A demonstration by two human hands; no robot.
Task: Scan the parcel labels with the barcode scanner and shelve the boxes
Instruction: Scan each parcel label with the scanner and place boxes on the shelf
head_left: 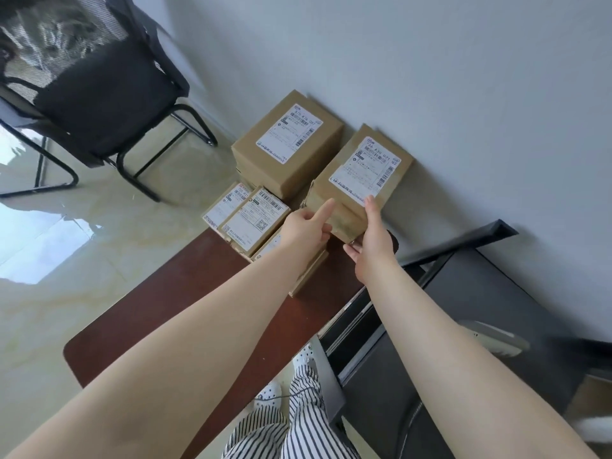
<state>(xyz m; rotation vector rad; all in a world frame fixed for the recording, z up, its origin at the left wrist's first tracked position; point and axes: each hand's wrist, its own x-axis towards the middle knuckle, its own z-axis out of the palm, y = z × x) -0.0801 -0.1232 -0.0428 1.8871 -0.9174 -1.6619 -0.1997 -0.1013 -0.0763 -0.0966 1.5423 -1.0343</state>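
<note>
Both my hands hold a brown cardboard parcel (344, 197) with a white label on top, next to the wall. My left hand (306, 230) grips its near-left corner, thumb pressed against the side. My right hand (372, 240) clasps the near-right edge, thumb on the label's corner. Behind it on the left, another labelled parcel (286, 144) tops a stack. Two small labelled boxes (253, 220) lie under my left wrist on a dark red table (185, 303). A pale object, perhaps the scanner (496, 339), rests on the black shelf unit (463, 326).
A black mesh chair (96, 94) stands at the far left on the glossy tiled floor (66, 260). The grey wall (430, 77) runs behind the parcels. My striped trousers and spotted slippers (284, 392) show at the bottom.
</note>
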